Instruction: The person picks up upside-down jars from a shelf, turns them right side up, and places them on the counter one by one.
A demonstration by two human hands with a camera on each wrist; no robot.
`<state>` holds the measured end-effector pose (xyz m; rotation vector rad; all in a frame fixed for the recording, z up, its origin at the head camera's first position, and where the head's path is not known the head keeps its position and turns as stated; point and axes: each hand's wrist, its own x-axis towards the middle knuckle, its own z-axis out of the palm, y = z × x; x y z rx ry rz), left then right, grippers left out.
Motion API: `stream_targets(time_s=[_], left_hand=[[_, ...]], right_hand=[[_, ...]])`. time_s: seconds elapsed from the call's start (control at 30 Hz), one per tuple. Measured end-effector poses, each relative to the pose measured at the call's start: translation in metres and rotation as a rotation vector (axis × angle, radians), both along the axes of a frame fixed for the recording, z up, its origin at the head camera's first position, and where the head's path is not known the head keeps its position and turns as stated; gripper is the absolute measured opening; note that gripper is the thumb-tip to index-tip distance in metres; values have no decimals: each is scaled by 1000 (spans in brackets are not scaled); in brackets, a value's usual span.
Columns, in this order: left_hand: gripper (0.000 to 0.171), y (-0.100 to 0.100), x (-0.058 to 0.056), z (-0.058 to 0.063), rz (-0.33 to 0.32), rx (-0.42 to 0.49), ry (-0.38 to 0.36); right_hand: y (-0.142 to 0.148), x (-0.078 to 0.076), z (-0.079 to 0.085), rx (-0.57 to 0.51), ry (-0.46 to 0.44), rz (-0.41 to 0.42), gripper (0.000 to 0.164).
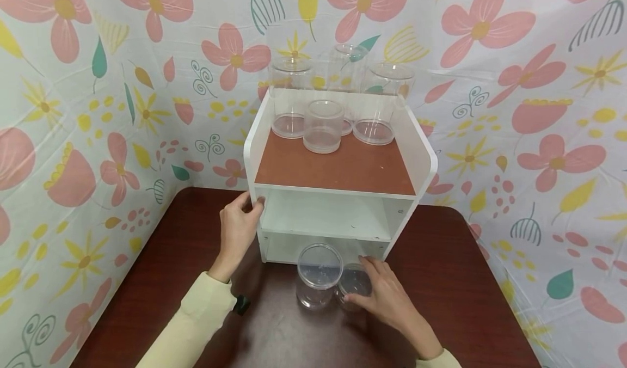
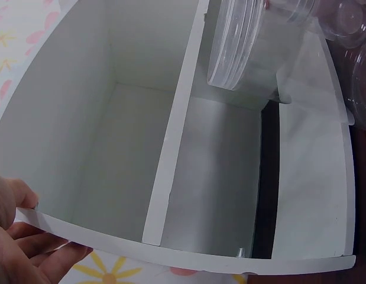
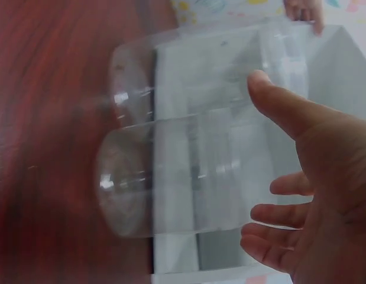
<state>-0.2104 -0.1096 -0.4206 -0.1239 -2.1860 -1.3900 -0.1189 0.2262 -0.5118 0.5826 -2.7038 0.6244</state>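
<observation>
A white shelf unit [image 1: 338,189] with a brown top board stands on the table. My left hand [image 1: 240,226] grips its left side panel, thumb on the inner face and fingers outside, as the left wrist view shows. Two clear lidded jars stand before the lower compartment: a taller jar [image 1: 315,294] and, touching or close by its right, a shorter jar [image 1: 355,281]. My right hand [image 1: 387,294] is beside the shorter jar, fingers spread and thumb apart. In the right wrist view, the nearer jar [image 3: 177,183] lies in front of the fingers, blurred; contact is unclear.
Several clear jars stand on the brown top, with one short jar [image 1: 322,131] in front. Both white compartments face forward. The dark red table [image 1: 450,281] extends to either side, with a flowered cloth [image 1: 553,194] behind and around it.
</observation>
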Motion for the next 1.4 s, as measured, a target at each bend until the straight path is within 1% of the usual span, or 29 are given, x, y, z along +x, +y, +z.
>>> stream_targets(time_s=[0.13,0.23,0.3,0.4,0.53,0.63,0.77,0.93,1.07,1.13,1.27,1.4], left_hand=[[16,1,1,0,-5,1,-5],[17,1,2,0,-9,2,-3],[17,1,1,0,-12,4,1],[18,2,2,0,-15,2,2],[20,2,2,1,-20,-3,4],[21,1,2,1,-22,-5,8],[19,0,2,2,-17,-4,13],[19,0,2,2,-21,-6,5],[20,0,2,2,-28,-11,3],[19,0,2,2,-27,-12,6],[19,-1,1,2,-24,-7,8],[19,-2,0,2,-23,-3,7]], right_hand=[[0,6,23,-61,-60,-35,86],[0,10,43,-137,-78,-43,79],[1,12,56,-200,-65,-36,73],[2,15,76,-297,-22,-24,63],[4,18,102,-422,25,-20,55],[4,20,121,-494,26,-44,51],[4,20,143,-555,15,-70,48],[1,16,166,-639,16,-49,48],[-6,10,179,-719,16,-9,50],[-11,6,185,-741,13,2,51],[-21,-7,195,-757,15,-1,52],[-27,-24,208,-738,19,-37,54]])
